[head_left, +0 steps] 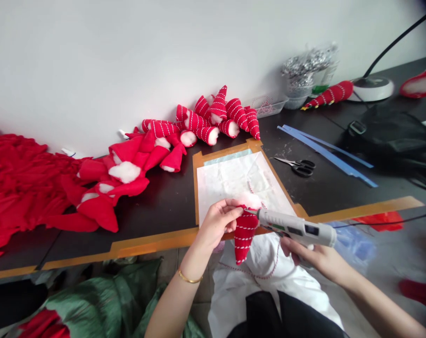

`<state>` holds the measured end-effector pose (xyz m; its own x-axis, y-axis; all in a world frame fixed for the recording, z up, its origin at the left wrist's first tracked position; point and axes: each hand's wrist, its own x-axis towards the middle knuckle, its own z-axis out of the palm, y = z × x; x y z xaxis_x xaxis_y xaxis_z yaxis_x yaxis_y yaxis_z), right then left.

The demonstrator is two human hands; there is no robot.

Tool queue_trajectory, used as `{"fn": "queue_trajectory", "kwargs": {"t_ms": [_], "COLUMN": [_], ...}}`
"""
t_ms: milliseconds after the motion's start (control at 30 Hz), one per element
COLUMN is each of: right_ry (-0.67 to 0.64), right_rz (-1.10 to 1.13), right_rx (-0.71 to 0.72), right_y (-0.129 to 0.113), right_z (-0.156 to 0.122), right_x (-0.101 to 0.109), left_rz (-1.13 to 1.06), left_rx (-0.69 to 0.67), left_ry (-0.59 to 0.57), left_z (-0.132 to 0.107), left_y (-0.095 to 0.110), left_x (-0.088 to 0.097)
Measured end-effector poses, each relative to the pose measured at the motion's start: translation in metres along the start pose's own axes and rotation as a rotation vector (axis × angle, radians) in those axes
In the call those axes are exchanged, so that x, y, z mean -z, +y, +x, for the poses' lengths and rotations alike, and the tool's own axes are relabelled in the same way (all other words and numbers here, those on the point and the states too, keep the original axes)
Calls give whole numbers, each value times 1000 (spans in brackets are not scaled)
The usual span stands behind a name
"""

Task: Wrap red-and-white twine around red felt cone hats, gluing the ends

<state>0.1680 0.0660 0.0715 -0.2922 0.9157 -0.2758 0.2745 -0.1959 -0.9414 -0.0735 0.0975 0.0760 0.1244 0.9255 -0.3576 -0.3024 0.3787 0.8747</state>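
Observation:
My left hand (220, 218) pinches the wide end of a red felt cone (246, 234), which hangs point down over the table's front edge. White stuffing (251, 201) bulges from its top, and red-and-white cord winds round it. In my right hand (306, 256) is a white hot glue gun (297, 226), its nozzle at the cone's upper rim by my left fingers. A loose length of the twisted cord (274, 267) trails over my lap. Beneath the work lies a white sheet (230, 180) taped to the black table.
Finished-looking striped cones (199, 122) and plain red stuffed cones (128, 164) lie at the back and left, beside a large red felt pile (23, 183). Scissors (299, 166), blue strips (332, 155), a black bag (392, 136) and a lamp base (371, 89) are on the right.

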Motion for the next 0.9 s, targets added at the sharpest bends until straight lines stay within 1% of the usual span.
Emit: {"fn": "queue_trajectory", "kwargs": {"t_ms": [433,900], "right_ry": [-41,-32], "right_rz": [-5,52], "right_rx": [-11,-19], "right_y": [3,13], "right_z": [4,11], "right_x": [-2,-6], "left_rz": [0,-18], "left_rx": [7,13], "left_ry": [-1,-13], "left_z": [0,-1], "left_y": [0,-1], "left_x": [2,2]}}
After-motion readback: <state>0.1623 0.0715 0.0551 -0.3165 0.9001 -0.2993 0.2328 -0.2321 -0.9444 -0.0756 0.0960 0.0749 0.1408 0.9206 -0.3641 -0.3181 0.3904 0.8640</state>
